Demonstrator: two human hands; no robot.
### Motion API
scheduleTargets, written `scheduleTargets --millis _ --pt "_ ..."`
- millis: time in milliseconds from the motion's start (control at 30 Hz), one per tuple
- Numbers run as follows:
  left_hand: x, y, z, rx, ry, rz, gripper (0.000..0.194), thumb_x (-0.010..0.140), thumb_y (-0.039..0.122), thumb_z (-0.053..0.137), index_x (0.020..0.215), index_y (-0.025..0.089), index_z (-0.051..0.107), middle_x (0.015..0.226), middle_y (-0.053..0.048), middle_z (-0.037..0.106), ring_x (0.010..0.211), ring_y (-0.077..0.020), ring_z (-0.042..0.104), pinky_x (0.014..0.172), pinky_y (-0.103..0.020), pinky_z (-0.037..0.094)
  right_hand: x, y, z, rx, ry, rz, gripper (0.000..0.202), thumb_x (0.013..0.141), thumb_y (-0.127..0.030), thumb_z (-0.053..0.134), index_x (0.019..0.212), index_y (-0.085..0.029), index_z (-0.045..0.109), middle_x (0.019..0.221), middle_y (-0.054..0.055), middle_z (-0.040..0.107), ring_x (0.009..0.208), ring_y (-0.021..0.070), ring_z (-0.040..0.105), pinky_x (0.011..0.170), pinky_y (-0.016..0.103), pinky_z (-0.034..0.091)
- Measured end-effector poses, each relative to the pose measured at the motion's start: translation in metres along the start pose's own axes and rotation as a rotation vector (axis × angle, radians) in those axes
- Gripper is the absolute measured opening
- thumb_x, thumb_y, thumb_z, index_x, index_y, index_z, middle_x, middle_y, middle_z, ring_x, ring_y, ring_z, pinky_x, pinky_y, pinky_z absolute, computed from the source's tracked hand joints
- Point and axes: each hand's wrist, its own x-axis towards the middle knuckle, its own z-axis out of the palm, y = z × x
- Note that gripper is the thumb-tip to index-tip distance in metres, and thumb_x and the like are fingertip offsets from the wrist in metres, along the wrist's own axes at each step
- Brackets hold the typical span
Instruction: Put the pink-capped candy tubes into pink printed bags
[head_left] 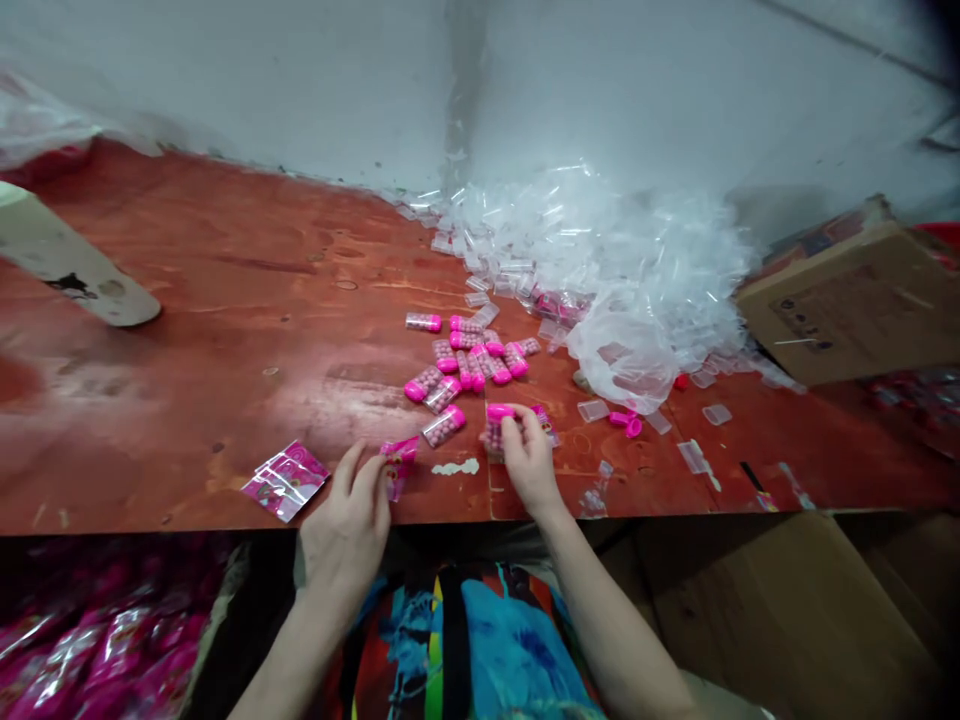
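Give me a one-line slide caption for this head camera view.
Left hand pinches a pink packet; right hand grips pink-capped tubes on a red table.

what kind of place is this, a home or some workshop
Probably a small packing workshop: a worn red table holds a heap of clear plastic tubes, pink-capped filled tubes and pink packets, with a cardboard box beside them.

A small packing workshop — worn red table (225,300), heaped clear tubes (600,250), cardboard cartons (847,300).
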Motion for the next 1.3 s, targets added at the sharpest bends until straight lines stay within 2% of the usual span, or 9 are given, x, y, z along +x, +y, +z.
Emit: scheduleTargets --millis 67,133,267,367,433,567,767,1000,1300 --pt "0.002 0.009 0.001 -0.005 0.003 0.048 0.027 0.094 0.021 0.05 0.117 0.019 0.065 0.132 -0.007 0.061 0.071 -0.0172 0.069 0.049 -0.027 0.041 -0.014 -0.002 0.009 0.315 -0.044 0.222 0.034 0.094 -0.049 0.043 0.099 -0.018 0.057 0.077 0.004 0.063 0.06 0.0174 0.059 0.06 0.031 0.049" --pt "0.002 0.019 0.005 -0.027 0.003 0.116 0.029 0.093 0.017 0.05 0.118 0.019 0.065 0.129 -0.008 0.064 0.07 -0.0183 0.068 0.05 -0.027 0.04 -0.024 -0.004 0.021 0.493 -0.145 0.338 0.033 0.09 -0.05 0.052 0.095 -0.018 0.055 0.072 0.001 0.06 0.051 0.0117 0.051 0.052 0.025 0.044" --pt "0.002 0.036 0.011 -0.305 -0.03 0.135 0.028 0.093 0.018 0.05 0.114 0.02 0.067 0.12 -0.01 0.069 0.089 -0.0232 0.069 0.064 -0.028 0.046 -0.031 -0.011 0.034 0.505 -0.142 0.276 0.038 0.076 -0.035 0.076 0.104 -0.019 0.056 0.082 -0.002 0.062 0.064 0.0095 0.054 0.061 0.021 0.046" --pt "0.009 0.042 0.009 -0.744 -0.137 -0.153 0.031 0.088 0.029 0.058 0.117 0.019 0.063 0.108 -0.009 0.071 0.085 -0.0213 0.067 0.069 -0.028 0.048 -0.027 -0.015 0.027 0.415 -0.086 0.204 0.037 0.074 -0.031 0.077 0.103 -0.019 0.056 0.083 -0.003 0.062 0.069 0.0108 0.056 0.064 0.021 0.047" --pt "0.016 0.044 0.007 -1.047 -0.307 -0.407 0.037 0.081 0.038 0.067 0.111 0.017 0.065 0.083 -0.005 0.071 0.062 -0.0162 0.061 0.055 -0.025 0.044 -0.024 -0.016 0.02 0.428 -0.16 0.219 0.037 0.074 -0.032 0.077 0.102 -0.02 0.057 0.082 -0.003 0.062 0.068 0.0115 0.057 0.063 0.022 0.047" --pt "0.026 0.045 0.008 -1.374 -0.629 -0.662 0.034 0.071 0.047 0.074 0.078 0.014 0.068 0.044 0.006 0.044 0.037 -0.0064 0.03 0.038 -0.021 0.019 -0.021 -0.013 0.012 0.445 -0.242 0.26 0.039 0.073 -0.032 0.078 0.104 -0.02 0.057 0.083 -0.003 0.064 0.069 0.0124 0.058 0.067 0.024 0.049" --pt "0.019 0.052 0.02 -1.473 -0.548 -0.876 0.038 0.064 0.045 0.081 0.063 0.015 0.059 0.04 0.007 0.041 0.037 -0.0047 0.029 0.039 -0.02 0.016 -0.025 -0.009 0.013 0.485 -0.176 0.272 0.043 0.071 -0.026 0.079 0.107 -0.02 0.056 0.082 -0.004 0.06 0.07 0.0103 0.055 0.069 0.021 0.047" --pt "0.021 0.04 0.016 -1.539 -0.76 -0.842 0.036 0.073 0.049 0.074 0.078 0.014 0.067 0.037 0.008 0.038 0.035 -0.0046 0.026 0.041 -0.021 0.015 -0.025 -0.014 -0.001 0.358 -0.305 0.28 0.038 0.075 -0.03 0.075 0.106 -0.019 0.056 0.082 -0.003 0.059 0.071 0.0108 0.055 0.068 0.022 0.046" --pt "0.022 0.053 0.022 -1.608 -0.502 -0.908 0.033 0.069 0.043 0.079 0.073 0.012 0.068 0.039 0.006 0.041 0.038 -0.005 0.028 0.041 -0.02 0.017 -0.028 -0.012 0.016 0.39 -0.146 0.322 0.039 0.071 -0.036 0.078 0.099 -0.018 0.056 0.073 -0.004 0.056 0.059 0.0093 0.048 0.055 0.021 0.042"
